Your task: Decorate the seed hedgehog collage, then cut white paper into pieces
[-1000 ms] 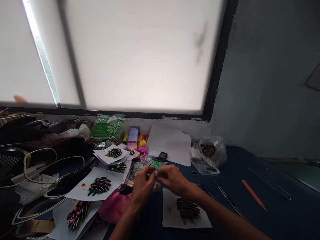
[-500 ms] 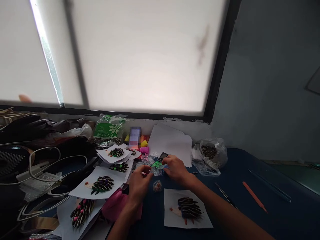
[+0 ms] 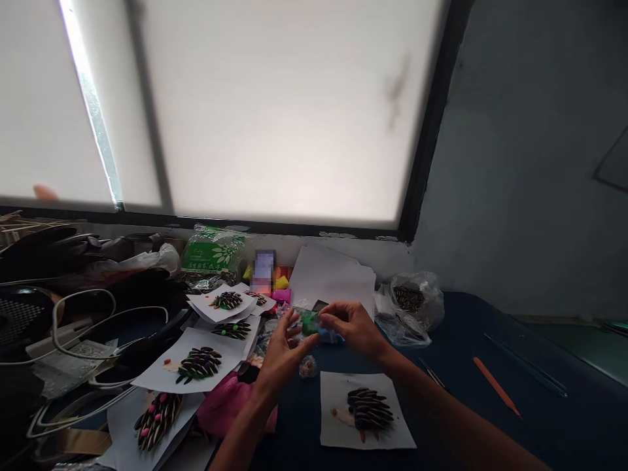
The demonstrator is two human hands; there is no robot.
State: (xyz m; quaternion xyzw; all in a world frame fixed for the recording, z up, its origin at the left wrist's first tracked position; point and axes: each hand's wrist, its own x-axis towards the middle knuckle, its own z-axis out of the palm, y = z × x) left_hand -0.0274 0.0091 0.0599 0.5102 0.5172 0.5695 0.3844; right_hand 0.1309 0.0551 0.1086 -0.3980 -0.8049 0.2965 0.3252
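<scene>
My right hand [image 3: 354, 327] pinches the edge of a small clear plastic bag [image 3: 310, 322] with something bright green in it. Facing it from the left, my left hand [image 3: 284, 350] has its fingers spread, with the thumb close to the bag; nothing shows in its grasp. Just below the hands lies a small clear packet [image 3: 308, 367] with reddish bits. Nearest to me is a white paper card [image 3: 338, 435] bearing a hedgehog [image 3: 369, 411] with a pale clay face and a back of dark striped seeds.
More hedgehog cards [image 3: 147, 378] overlap on the left, above pink material [image 3: 220, 409]. White cables [image 3: 49, 418] tangle farther left. An orange tool [image 3: 496, 387] and tweezers [image 3: 434, 373] lie right. Behind are paper sheets [image 3: 333, 271], a bag of seeds [image 3: 409, 297] and a green packet [image 3: 210, 252].
My left hand has opened its fingers and turned beside the bag. My right hand stays by the bag, which has shifted slightly. The view has moved a little.
</scene>
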